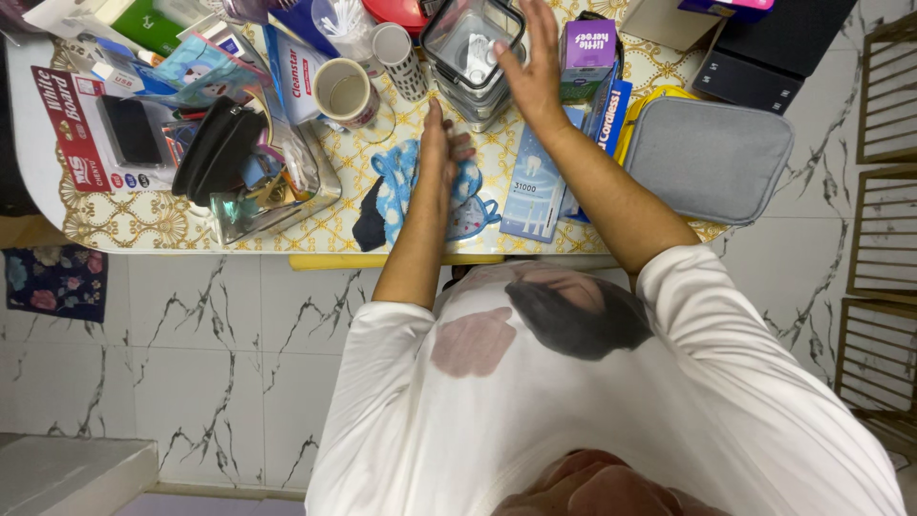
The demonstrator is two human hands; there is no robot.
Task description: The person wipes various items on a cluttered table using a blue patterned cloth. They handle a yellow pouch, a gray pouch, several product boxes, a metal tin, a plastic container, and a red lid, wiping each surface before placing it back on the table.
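Left hand (pixel 437 153) edge-on, fingers straight and pressed together, lying on blue dotted cloth (pixel 406 186) just below the clear jar (pixel 473 59); holding nothing. Right hand (pixel 531 69) open flat, fingers spread a bit, palm toward jar, touching or just beside its right side (can't tell which). Jar w/ lid on, something white inside. Cup (pixel 346 93) left of jar, looks empty. Dotted mug (pixel 399 59) just left of jar, contents hidden. Purple box (pixel 586 55) right of jar. Grey pouch (pixel 709 158) further right, zipped. Clear tray (pixel 272 196) far left of jar, full of odds & ends.
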